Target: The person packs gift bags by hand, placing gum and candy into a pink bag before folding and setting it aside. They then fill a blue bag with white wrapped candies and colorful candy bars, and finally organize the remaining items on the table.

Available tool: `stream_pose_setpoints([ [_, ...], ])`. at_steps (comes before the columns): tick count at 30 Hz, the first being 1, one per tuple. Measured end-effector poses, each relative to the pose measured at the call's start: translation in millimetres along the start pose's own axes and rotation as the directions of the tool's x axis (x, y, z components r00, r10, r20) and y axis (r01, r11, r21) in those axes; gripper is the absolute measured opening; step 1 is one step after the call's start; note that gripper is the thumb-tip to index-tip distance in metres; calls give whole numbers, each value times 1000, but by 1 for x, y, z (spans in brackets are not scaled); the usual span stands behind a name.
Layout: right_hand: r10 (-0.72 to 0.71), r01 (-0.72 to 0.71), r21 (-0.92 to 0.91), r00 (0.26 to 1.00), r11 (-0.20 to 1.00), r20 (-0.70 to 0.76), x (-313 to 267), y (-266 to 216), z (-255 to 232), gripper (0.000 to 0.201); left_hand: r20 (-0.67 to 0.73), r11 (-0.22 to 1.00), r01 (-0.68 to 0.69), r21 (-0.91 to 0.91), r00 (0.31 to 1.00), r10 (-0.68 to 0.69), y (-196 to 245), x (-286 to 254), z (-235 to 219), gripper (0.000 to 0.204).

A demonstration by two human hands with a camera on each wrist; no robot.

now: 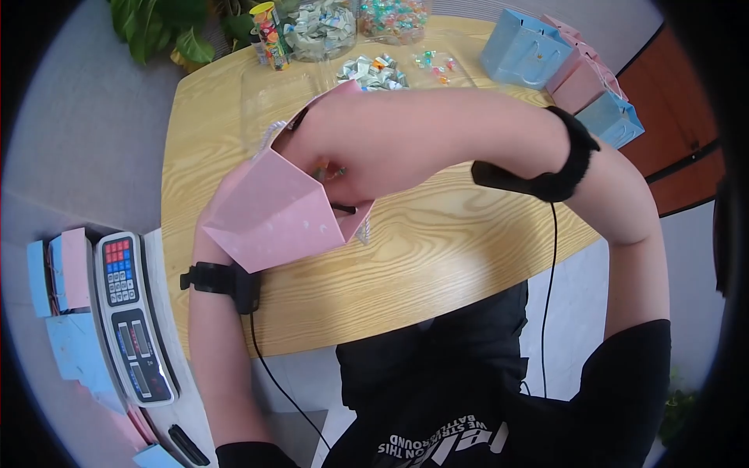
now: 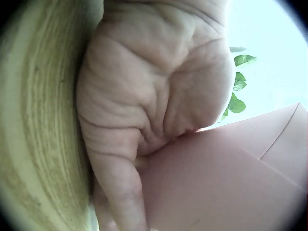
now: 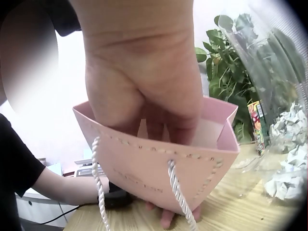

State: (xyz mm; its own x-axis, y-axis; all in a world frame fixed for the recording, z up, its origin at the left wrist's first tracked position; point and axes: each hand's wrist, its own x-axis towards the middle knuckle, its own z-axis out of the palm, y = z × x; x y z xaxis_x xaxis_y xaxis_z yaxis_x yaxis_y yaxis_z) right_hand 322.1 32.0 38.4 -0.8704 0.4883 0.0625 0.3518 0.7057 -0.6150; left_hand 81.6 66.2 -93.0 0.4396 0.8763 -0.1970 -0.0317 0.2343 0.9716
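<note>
A pink paper gift bag [image 1: 273, 214] with white rope handles tilts over the table, its mouth towards my right arm. My left hand [image 2: 154, 82] holds it from the side and beneath; in the right wrist view, left fingertips [image 3: 166, 219] show under the bag near the tabletop. My right hand [image 3: 144, 82] reaches down through the mouth of the bag [image 3: 159, 168], fingers inside and mostly hidden behind the front wall. Small coloured bits [image 1: 334, 170] show beside that hand at the opening. I cannot tell whether the right fingers grip anything.
Wrapped pieces [image 1: 373, 72] and a few colourful candies [image 1: 437, 66] lie at the table's back, before two clear jars. A snack canister [image 1: 269, 35] stands left of them. Blue and pink bags [image 1: 527, 51] stand back right. A scale [image 1: 136, 320] sits left, beside more bags.
</note>
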Motion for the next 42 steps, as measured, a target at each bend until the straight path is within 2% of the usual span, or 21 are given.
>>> stream_pose_setpoints([
  [1, 3, -3, -1, 1000, 1000, 5, -6, -2, -3, 15, -8, 999, 24, -37, 1000, -24, 2, 0, 2, 20],
  [3, 272, -263, 105, 959, 959, -78, -14, -11, -11, 12, 33, 995, -17, -98, 999, 20, 18, -14, 18, 20],
  [7, 313, -313, -3, 949, 950, -25, -18, -2, -9, 11, 128, 965, -91, -245, 984, 125, 16, -20, 13, 23],
  [9, 187, -168, -118, 966, 979, 177, -8, 16, 4, 13, 147, 973, -89, -211, 982, 122, 16, -18, 13, 24],
  [14, 224, -224, -6, 972, 975, 71, -14, 5, 3, 14, 124, 992, -106, -68, 986, 113, 16, -16, 14, 26],
  [16, 151, -148, 48, 986, 988, -75, -26, 14, -6, 15, 86, 994, -110, -18, 990, 111, 15, -16, 14, 26],
  [18, 187, -181, 54, 970, 982, -156, -41, 18, -28, 21, 44, 994, -107, 29, 993, 106, 14, -17, 15, 27],
  [20, 228, -233, 23, 919, 972, -322, -61, 37, -51, 24, 7, 992, -106, 75, 994, 106, 13, -18, 15, 28],
  [22, 418, -410, 127, 770, 903, -482, -80, 45, -75, 22, -22, 987, -105, 123, 994, 108, 13, -18, 16, 29],
  [24, 497, -604, 5, 651, 797, -573, -95, 82, -88, 23, -25, 992, -117, 46, 993, 119, 15, -21, 23, 31],
  [26, 479, -671, -239, 693, 701, -539, -114, 142, -90, 33, -25, 991, -131, -26, 991, 130, 20, -20, 28, 33],
  [27, 480, -674, -239, 690, 699, -542, -117, 156, -85, 33, -82, 998, -59, -15, 995, 58, 23, -18, 30, 33],
  [29, 760, -849, -62, 501, 525, -413, -123, 172, -78, 56, -136, 1000, 12, -5, 991, -12, 21, -12, 27, 34],
  [30, 761, -850, -60, 498, 523, -415, -122, 175, -74, 56, -97, 1000, 4, 21, 995, -2, 15, -8, 18, 34],
  [32, 806, -876, -143, 480, 460, -346, -117, 181, -67, 79, -55, 999, -3, 52, 998, 6, 9, -5, 12, 34],
  [33, 806, -877, -140, 479, 460, -348, -114, 182, -66, 79, -74, 998, -14, 59, 997, 19, 8, -6, 12, 34],
  [35, 860, -880, -185, 469, 437, -202, -109, 186, -64, 83, -96, 997, -24, 70, 995, 31, 8, -5, 10, 33],
  [37, 856, -885, -197, 461, 423, -233, -105, 193, -59, 80, -4, 999, 24, -25, 1000, -24, 8, -3, 8, 32],
  [38, 852, -889, -209, 451, 406, -264, -103, 197, -55, 77, -10, 999, 27, -26, 1000, -27, 14, -7, 14, 32],
  [40, 840, -879, -279, 461, 388, -286, -101, 202, -51, 75, -100, 963, 121, -240, 984, -149, 31, -18, 34, 33],
  [42, 827, -866, -345, 469, 362, -311, -100, 205, -48, 73, -124, 961, 124, -247, 979, -158, 30, -18, 35, 33],
])
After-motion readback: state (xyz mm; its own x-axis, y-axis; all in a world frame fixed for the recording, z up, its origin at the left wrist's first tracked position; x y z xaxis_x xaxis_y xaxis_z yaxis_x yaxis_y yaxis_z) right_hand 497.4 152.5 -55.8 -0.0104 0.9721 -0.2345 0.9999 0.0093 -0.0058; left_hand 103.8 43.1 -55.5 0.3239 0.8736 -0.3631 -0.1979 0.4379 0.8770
